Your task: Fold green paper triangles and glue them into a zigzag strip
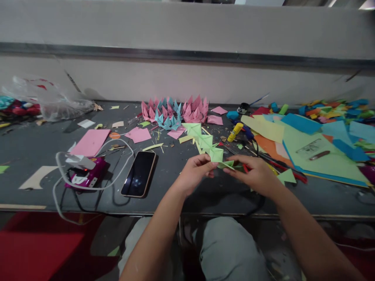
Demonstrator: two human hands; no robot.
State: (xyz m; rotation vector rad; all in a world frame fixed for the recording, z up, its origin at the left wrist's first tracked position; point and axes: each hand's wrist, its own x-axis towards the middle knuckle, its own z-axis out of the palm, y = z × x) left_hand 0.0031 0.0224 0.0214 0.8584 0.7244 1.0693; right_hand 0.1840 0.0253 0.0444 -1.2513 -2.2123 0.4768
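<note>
A zigzag strip of folded light green paper (206,142) is held up above the near edge of the table. My left hand (197,171) pinches its lower end from the left. At the right, my right hand (254,171) grips a green folded piece (229,164) that meets the strip; whether the two are joined I cannot tell. The strip's far end reaches toward a row of pink folded-paper points (195,111) and a light blue folded-paper cluster (168,119). Part of the right hand's fingertips is hidden behind the paper.
A phone (138,174) lies left of my hands, beside a purple power adapter (89,174) with a looping white cable. Beyond my hands stands a yellow glue stick (234,132). Coloured paper sheets (316,156) spread at the right. A plastic bag (58,101) sits far left.
</note>
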